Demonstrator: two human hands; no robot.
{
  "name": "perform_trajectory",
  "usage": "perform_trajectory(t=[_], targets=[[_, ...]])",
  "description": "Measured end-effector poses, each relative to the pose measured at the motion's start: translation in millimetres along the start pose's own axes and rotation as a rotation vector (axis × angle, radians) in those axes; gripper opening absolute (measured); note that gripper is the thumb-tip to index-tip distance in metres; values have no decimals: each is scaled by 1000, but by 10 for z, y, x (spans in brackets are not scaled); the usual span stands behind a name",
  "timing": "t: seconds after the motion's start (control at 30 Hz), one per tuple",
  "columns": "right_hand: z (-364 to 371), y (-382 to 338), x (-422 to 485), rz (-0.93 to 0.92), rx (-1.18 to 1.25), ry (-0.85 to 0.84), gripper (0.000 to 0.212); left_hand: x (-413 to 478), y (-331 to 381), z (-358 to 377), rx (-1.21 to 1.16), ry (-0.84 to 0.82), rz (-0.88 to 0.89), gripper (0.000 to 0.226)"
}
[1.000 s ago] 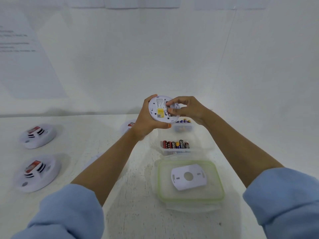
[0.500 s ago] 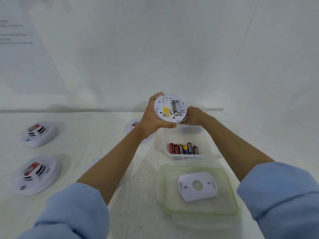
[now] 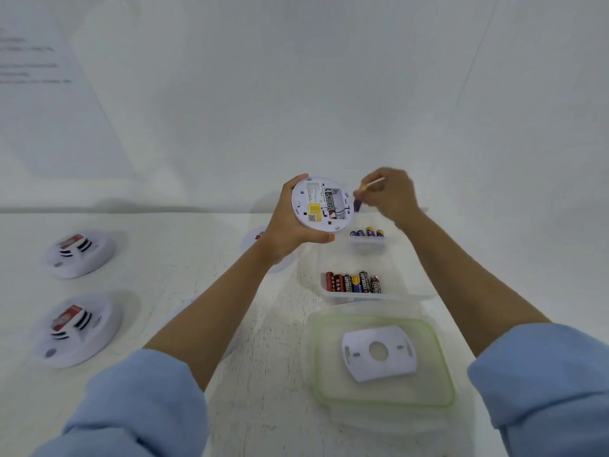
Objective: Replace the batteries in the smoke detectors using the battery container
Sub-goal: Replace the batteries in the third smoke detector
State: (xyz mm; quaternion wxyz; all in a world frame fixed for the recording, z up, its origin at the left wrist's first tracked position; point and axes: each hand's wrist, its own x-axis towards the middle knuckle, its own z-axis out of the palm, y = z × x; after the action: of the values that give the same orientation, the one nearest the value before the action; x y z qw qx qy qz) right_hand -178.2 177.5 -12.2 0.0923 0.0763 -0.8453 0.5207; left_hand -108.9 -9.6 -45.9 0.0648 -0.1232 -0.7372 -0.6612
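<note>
Evidently light and rigid, the smoke detector (image 3: 324, 204) sits rim-gripped in the left hand (image 3: 290, 222), while at three o'clock the right hand (image 3: 390, 192) pinches a small, slippery battery (image 3: 357, 202).

Bare staged test room: plain white walls (image 3: 296, 94), white table (image 3: 164, 252), taped printed sheet (image 3: 29, 61).

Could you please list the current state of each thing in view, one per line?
Held smoke detector: back facing camera, compartment open, one battery inside.
Left hand: gripping that detector.
Right hand: pinching a purple battery.
Battery container: open.
Lid: off, carrying the mounting plate.
Two table detectors: face up.
</note>
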Motion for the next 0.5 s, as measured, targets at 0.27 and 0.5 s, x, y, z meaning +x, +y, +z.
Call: perform_trajectory(t=[0.27, 0.5], targets=[[-116, -414, -360, -198, 66, -105, 19, -136, 136, 102, 17, -10, 54, 106], [-107, -409, -635, -326, -217, -66, 21, -286, 215, 128, -4, -12, 62, 106]])
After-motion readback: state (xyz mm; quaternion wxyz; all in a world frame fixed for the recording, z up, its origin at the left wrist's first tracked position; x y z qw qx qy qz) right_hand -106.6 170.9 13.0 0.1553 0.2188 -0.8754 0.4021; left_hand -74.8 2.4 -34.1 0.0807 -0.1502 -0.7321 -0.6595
